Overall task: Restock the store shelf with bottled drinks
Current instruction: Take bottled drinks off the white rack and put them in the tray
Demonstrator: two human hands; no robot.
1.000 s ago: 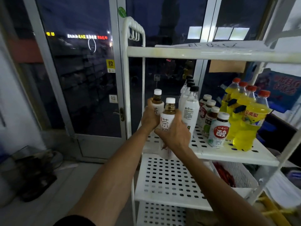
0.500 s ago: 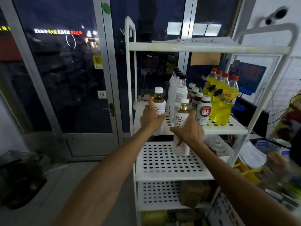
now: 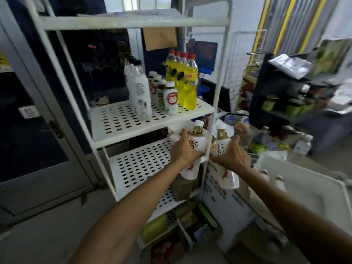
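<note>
Both hands have dropped from the level of the stocked shelf, where they held their bottles half a second earlier. They have swung right to the rack's right-hand corner, and the view has turned toward the shop's interior.

The left hand (image 3: 183,149) grips a white-capped tea bottle (image 3: 196,143) around its middle, fingers curled over the label. The bottle leans slightly, in front of the right edge of the lower shelf (image 3: 141,164); whether it touches the shelf cannot be told. The right hand (image 3: 233,155) holds a second tea bottle (image 3: 222,139) the same way, just beside the first and to the right of the rack's right post (image 3: 217,92). Neither bottle stands on a shelf.

Above them, the stocked shelf (image 3: 118,122) carries a row of white bottles with black caps (image 3: 141,96). A short white bottle with a red label (image 3: 170,98) stands in front of several dark-filled ones (image 3: 158,86), and four yellow drinks with red caps (image 3: 189,88) stand at the right end.

Beyond the person's right forearm lies a white bin (image 3: 308,189), with two more bottle tops (image 3: 279,181) showing inside. A glass door (image 3: 28,130) stands left of the rack. The frame is blurred by motion.
</note>
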